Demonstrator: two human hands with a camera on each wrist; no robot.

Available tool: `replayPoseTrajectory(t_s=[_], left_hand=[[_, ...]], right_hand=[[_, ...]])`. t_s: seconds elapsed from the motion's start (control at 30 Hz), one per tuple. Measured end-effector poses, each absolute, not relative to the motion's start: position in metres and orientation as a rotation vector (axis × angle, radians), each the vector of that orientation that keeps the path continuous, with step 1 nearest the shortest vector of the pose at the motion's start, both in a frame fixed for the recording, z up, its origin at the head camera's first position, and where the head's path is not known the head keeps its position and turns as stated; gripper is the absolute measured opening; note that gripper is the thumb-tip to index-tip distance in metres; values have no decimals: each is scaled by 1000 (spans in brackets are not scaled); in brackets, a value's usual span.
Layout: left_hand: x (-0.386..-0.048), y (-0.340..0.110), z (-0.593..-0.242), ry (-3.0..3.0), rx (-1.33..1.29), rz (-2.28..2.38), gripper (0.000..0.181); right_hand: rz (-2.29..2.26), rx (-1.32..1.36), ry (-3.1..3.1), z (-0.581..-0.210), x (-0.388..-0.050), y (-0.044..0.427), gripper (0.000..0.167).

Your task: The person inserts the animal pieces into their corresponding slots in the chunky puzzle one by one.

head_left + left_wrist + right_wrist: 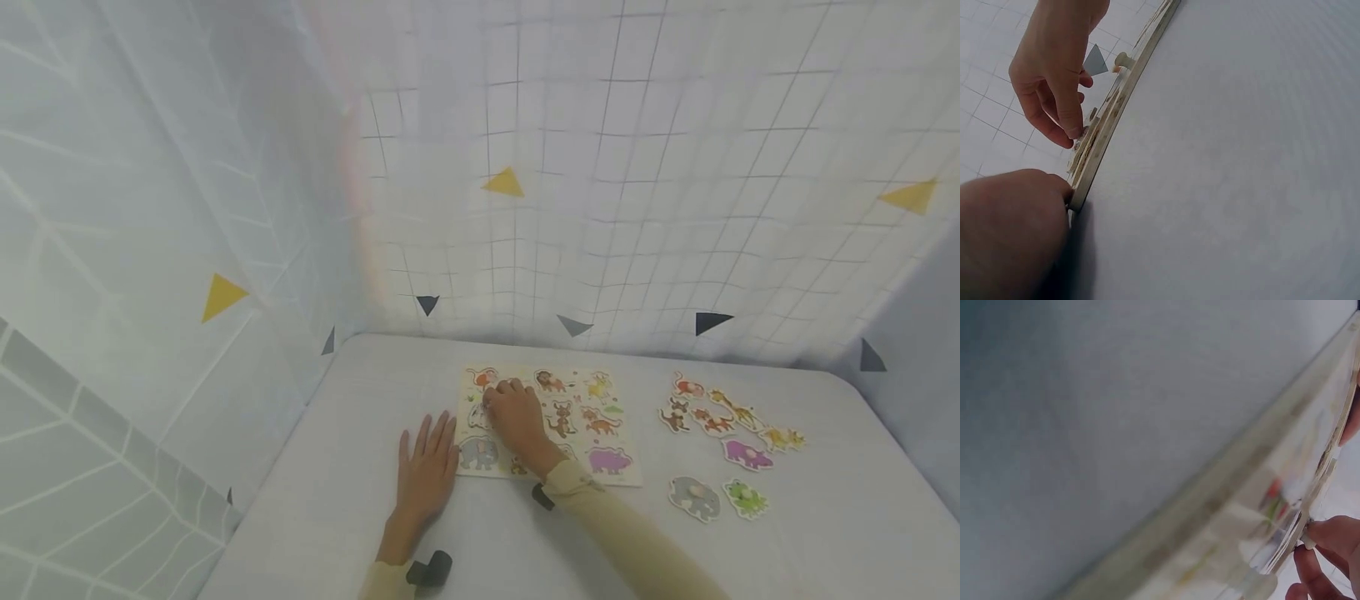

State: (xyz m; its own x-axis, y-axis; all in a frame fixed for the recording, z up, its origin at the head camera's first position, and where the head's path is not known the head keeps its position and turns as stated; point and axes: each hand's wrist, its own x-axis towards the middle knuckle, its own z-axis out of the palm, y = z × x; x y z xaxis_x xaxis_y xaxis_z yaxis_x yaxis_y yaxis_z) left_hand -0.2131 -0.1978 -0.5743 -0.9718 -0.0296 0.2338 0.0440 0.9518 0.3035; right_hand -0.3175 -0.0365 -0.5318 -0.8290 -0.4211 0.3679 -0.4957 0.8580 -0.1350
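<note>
Two hands: both are at the animal board (517,372), which lies on the table (360,392).
Right hand (520,421): thumb and finger pinch the small knob (1309,539) of a black-and-white piece (477,416), at the board's left column, middle row.
Left hand (427,462): palm down, fingers straight and slightly spread, at the board's left edge.
Loose pieces: eight animals to the right, including grey elephant (692,500) and green frog (746,498).
</note>
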Motion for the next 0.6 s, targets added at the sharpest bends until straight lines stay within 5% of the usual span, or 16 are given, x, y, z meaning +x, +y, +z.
replayPoseTrajectory(t_s=[0.6], left_hand=[[-211,-198,-569,-2894,-7,-420,53]], right_hand=[[288,679,-2675,-529,-316,-44,11]])
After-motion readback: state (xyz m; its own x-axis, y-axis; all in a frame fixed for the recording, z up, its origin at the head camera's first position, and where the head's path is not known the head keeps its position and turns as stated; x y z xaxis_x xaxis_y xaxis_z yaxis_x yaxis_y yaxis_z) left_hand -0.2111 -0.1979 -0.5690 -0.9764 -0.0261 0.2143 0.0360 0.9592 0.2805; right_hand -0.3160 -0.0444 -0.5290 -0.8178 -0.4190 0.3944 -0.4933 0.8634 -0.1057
